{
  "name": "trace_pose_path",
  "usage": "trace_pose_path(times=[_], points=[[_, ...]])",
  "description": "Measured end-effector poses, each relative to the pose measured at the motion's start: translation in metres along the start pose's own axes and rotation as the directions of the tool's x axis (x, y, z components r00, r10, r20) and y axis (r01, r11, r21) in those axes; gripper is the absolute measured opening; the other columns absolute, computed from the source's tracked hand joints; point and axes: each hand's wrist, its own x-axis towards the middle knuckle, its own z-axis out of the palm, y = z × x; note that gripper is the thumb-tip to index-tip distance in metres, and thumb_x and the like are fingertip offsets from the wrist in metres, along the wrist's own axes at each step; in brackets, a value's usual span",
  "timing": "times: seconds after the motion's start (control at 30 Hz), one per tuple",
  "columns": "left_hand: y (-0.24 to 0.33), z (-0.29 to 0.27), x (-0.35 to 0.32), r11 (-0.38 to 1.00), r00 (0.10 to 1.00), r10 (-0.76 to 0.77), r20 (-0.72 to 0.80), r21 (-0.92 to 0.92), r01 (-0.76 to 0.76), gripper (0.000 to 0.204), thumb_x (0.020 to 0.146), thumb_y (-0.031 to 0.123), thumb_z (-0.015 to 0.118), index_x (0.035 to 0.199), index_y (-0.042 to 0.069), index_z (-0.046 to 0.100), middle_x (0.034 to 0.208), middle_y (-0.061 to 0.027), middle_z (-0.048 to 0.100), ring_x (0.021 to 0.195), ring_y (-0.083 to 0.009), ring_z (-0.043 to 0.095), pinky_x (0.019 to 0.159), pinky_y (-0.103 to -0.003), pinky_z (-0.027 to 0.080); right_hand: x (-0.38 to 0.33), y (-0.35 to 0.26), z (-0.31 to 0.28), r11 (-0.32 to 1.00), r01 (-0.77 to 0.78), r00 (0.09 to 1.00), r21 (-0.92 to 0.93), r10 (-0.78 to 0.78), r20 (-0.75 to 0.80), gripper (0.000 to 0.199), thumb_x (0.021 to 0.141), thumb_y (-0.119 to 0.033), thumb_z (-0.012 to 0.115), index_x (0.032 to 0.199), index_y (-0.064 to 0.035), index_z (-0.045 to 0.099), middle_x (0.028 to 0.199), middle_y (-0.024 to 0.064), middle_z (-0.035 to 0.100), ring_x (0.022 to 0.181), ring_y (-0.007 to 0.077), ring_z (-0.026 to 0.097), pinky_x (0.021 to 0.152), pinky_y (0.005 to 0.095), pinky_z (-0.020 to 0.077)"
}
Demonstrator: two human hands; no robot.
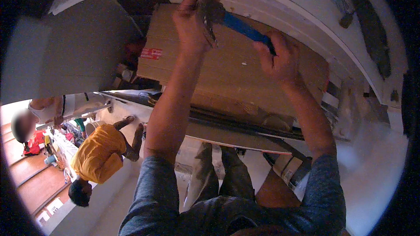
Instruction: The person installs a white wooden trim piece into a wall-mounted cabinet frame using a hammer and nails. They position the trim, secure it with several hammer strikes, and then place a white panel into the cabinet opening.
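A claw hammer (243, 26) with a blue handle and a dark metal head is held up in front of me near the top of the view. My left hand (191, 24) is closed around the head, its fingers partly hidden behind the metal. The round striking face points up and the claw points down beside my wrist. Around the black end of the handle, my right hand (282, 59) is closed. Behind the hammer lies a large brown cardboard sheet or box (236, 70).
A white curved ledge (288, 0) runs above and to the right, with a dark long object (372, 32) on it. At the lower left a person in a yellow shirt (99, 153) bends down, and another person (43, 109) is beyond. A cardboard box (286, 168) sits at the lower right.
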Motion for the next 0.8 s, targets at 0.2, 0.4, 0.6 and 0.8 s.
trace_pose_path(times=[0.2, 0.4, 0.6, 0.8], points=[[-0.005, -0.011, 0.001, 0.993, 0.999, -0.039, -0.023, 0.114, 0.041, 0.018, 0.095, 0.004, 0.066, 0.111, -0.002, 0.072, 0.095, -0.0066, 0.075, 0.088, -0.0137, 0.069, 0.08, -0.029, 0.056, 0.002, -0.003, -0.001, 0.994, -0.022, 1.0, 0.111, 0.021, 0.012, 0.02, 0.096, -0.026, 0.069, 0.097, -0.0058, 0.064, 0.072, 0.0122, 0.064, 0.062, 0.0314, 0.065, 0.058, 0.041, 0.0519], [0.014, 0.004, -0.016, 0.897, 0.985, -0.162, -0.06, 0.407, 0.172, 0.021, 0.094, 0.013, 0.076, 0.108, -0.002, 0.072, 0.09, -0.0049, 0.073, 0.082, -0.0119, 0.066, 0.073, -0.028, 0.054, -0.063, 0.008, -0.019, 0.909, -0.203, 0.978, 0.365, 0.172, 0.117, 0.022, 0.094, -0.024, 0.066, 0.1, -0.0034, 0.065, 0.07, 0.0083, 0.062, 0.059, 0.0231, 0.063, 0.056, 0.0363, 0.0494], [-0.004, 0.025, -0.016, 0.938, 0.985, -0.161, -0.067, 0.3, 0.173, 0.021, 0.096, 0.015, 0.075, 0.106, -0.002, 0.071, 0.088, -0.0047, 0.072, 0.074, -0.0104, 0.063, 0.068, -0.026, 0.052, -0.075, 0.021, -0.021, 0.97, -0.141, 0.99, 0.197, 0.134, 0.049, 0.028, 0.094, -0.03, 0.067, 0.1, -0.0027, 0.065, 0.07, 0.0085, 0.061, 0.058, 0.023, 0.062, 0.055, 0.0355, 0.0473], [-0.026, 0.022, 0.0, 0.982, 0.992, -0.115, -0.053, 0.142, 0.121, 0.018, 0.096, 0.01, 0.072, 0.109, -0.004, 0.07, 0.094, -0.0064, 0.073, 0.081, -0.0113, 0.065, 0.07, -0.025, 0.053, -0.031, 0.032, -0.011, 0.999, -0.011, 0.999, 0.045, 0.01, 0.032, 0.03, 0.094, -0.033, 0.07, 0.098, -0.0035, 0.065, 0.075, 0.0123, 0.066, 0.06, 0.0286, 0.064, 0.057, 0.0381, 0.0502]])
